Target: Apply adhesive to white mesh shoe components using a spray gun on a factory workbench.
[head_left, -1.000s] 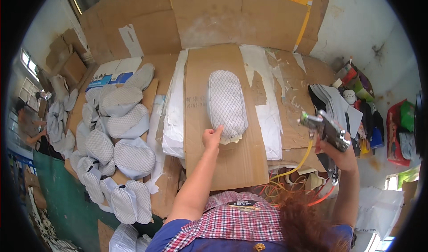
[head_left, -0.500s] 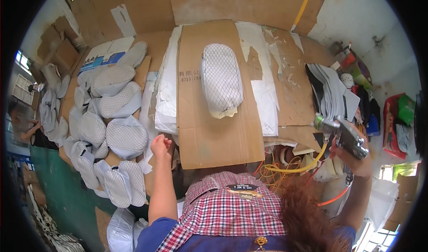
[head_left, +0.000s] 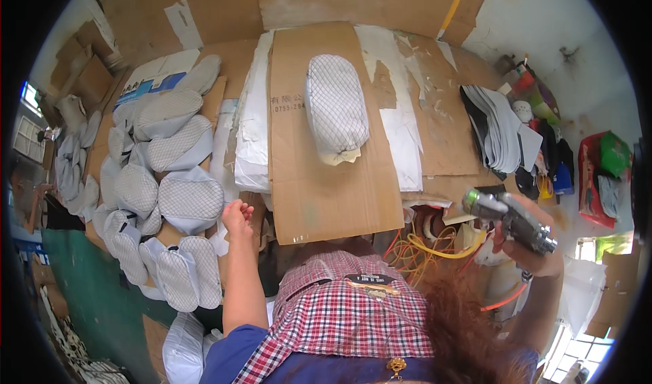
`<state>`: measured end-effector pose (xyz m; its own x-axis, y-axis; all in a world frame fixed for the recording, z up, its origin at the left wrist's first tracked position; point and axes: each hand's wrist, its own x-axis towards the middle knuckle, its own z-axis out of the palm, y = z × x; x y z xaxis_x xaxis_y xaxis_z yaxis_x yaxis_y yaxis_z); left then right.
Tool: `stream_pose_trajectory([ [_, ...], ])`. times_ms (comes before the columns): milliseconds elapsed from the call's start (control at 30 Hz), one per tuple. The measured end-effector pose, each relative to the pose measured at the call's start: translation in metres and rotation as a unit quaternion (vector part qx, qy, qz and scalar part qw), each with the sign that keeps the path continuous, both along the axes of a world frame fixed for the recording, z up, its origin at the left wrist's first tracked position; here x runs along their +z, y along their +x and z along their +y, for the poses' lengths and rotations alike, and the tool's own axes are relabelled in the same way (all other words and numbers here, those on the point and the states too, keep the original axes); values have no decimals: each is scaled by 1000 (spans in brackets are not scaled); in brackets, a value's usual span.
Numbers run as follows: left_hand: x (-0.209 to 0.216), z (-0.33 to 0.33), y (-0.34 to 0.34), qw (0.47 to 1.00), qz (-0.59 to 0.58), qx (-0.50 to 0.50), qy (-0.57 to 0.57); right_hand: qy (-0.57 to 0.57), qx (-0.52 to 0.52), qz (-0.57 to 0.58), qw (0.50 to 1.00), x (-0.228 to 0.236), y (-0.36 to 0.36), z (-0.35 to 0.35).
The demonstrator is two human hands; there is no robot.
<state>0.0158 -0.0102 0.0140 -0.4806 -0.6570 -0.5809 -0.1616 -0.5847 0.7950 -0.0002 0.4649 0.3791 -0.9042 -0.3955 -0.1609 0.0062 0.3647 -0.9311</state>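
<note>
My right hand [head_left: 536, 211] is wrapped around a metal spray gun [head_left: 513, 222], held up at the right over the table's near edge. Its green-tipped end points left. An orange hose [head_left: 504, 298] runs below the gun. My left hand [head_left: 238, 220] is raised beside the cardboard's left edge, fingers curled in with nothing visible in them. Ahead of both hands lies a rounded, oblong pad [head_left: 337, 105] in pale grey cloth with a diamond pattern. It rests on a brown cardboard sheet [head_left: 333, 207], and a yellowish scrap shows at its near end. Neither hand touches the pad.
Several similar patterned pads [head_left: 191, 202] are heaped at the left. A stack of grey and black sheets [head_left: 496, 129] lies at the right. Tangled yellow and orange hoses [head_left: 424, 255] hang below the near edge. Cardboard [head_left: 305, 4] lines the back.
My right hand has tilted the spray gun and shifted it slightly left and down. My left hand has moved slightly left. The whole view has shifted a little; the pad stays on the cardboard.
</note>
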Motion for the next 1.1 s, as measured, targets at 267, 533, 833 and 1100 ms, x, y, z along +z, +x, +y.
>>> stream_pose_trajectory([
  [267, 8, 0, -19, 999, 2, -46, 12, 9, -99, 37, 994, 2, 15, -1],
  [533, 42, 87, -99, 958, 13, -286, -12, -40, -99, 48, 993, -5, 6, -25],
  [833, 39, 166, -167, 968, 18, -199, 153, -67, -48, 55, 995, -15, -42, 16],
  [1100, 50, 175, -174, 981, -27, -130, 144, -95, -21, 74, 992, -27, -107, 44],
])
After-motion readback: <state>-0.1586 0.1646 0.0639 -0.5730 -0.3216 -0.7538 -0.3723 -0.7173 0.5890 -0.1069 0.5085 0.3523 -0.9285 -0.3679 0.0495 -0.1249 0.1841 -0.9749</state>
